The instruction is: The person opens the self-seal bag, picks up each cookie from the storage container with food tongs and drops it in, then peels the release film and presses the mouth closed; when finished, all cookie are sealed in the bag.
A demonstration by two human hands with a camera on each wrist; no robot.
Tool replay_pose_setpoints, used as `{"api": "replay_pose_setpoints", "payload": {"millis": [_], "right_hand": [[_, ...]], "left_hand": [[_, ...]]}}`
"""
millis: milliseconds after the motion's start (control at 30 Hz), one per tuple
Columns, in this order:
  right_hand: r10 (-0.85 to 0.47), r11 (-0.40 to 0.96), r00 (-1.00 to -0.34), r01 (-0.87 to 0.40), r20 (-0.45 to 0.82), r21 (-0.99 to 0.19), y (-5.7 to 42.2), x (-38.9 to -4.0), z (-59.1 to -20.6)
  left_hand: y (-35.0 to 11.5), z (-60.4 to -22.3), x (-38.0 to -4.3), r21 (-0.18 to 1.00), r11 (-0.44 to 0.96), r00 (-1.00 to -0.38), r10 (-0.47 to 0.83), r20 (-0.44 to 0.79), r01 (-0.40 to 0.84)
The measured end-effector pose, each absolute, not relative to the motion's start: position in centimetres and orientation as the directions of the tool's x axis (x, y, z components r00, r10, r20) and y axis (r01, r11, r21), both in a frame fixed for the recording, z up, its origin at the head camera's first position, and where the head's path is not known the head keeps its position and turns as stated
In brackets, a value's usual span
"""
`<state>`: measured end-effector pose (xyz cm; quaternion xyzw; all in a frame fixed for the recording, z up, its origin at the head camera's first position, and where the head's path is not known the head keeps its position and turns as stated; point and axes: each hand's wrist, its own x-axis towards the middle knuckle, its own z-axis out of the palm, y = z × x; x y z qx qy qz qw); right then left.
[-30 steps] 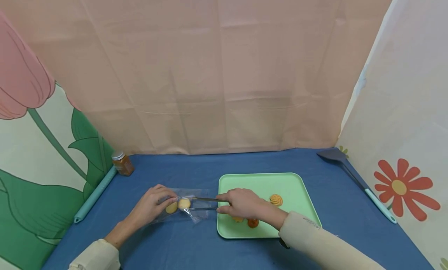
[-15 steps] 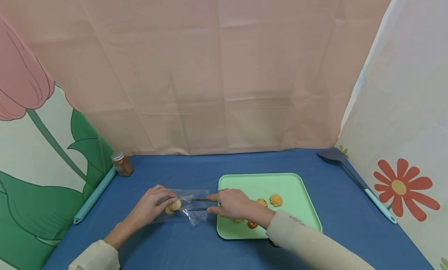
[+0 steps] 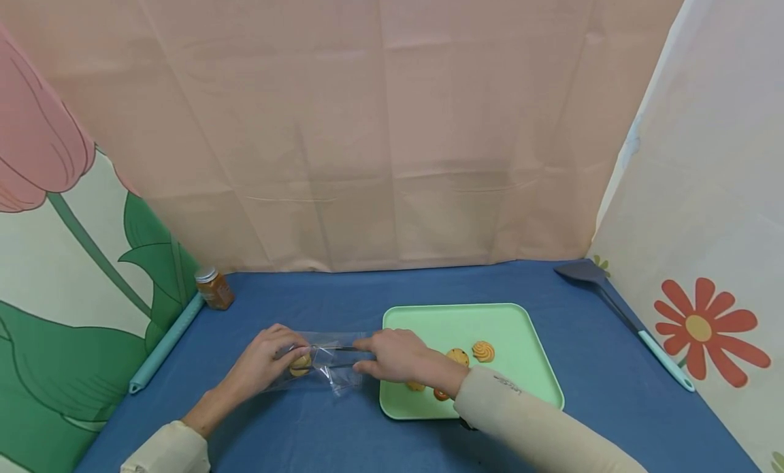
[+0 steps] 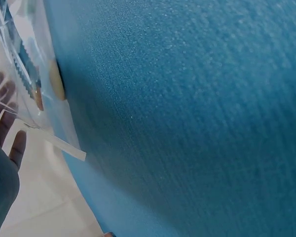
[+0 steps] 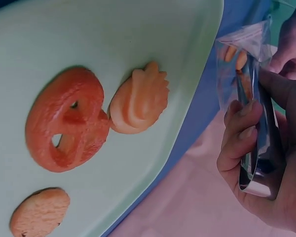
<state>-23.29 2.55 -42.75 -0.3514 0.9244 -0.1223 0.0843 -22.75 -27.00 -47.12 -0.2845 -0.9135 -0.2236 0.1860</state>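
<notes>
Carefully, our left hand pinches a clear plastic bag beside the pale-green tray; our right hand grips silver metal tongs which, snagging plastic, could spill round golden cookies inside.

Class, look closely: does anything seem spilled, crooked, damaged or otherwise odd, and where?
Nothing stands out. The green tray lies flat on the blue tabletop, the cookies showing on it look unbroken, and no spill is visible. The tongs in the right hand reach into the clear bag held by the left hand.
</notes>
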Motion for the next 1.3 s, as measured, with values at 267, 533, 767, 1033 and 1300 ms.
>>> {"api": "replay_pose_setpoints", "payload": {"millis": [267,533,767,1033,1300], "right_hand": [[-0.664,0.733,-0.743,-0.623,-0.085,-0.272,2.0,-23.3,-42.6],[-0.650,0.744,-0.753,-0.605,-0.099,-0.284,1.7,-23.4,-42.6],[-0.654,0.738,-0.751,-0.607,-0.092,-0.296,2.0,-23.5,-42.5],[-0.660,0.729,-0.746,-0.605,-0.093,-0.320,3.7,-23.3,-42.1],[-0.640,0.738,-0.756,-0.555,-0.137,-0.384,6.3,-23.1,-41.7]], "left_hand": [[-26.9,-46.8,-22.7,0.302,0.761,-0.793,0.424,0.439,0.574],[-26.9,-46.8,-22.7,0.299,0.760,-0.789,0.424,0.445,0.577],[-27.0,-46.8,-22.7,0.307,0.756,-0.790,0.427,0.439,0.579],[-27.1,-47.1,-22.8,0.317,0.742,-0.783,0.432,0.447,0.590],[-27.1,-47.3,-22.9,0.316,0.742,-0.782,0.432,0.450,0.591]]}}
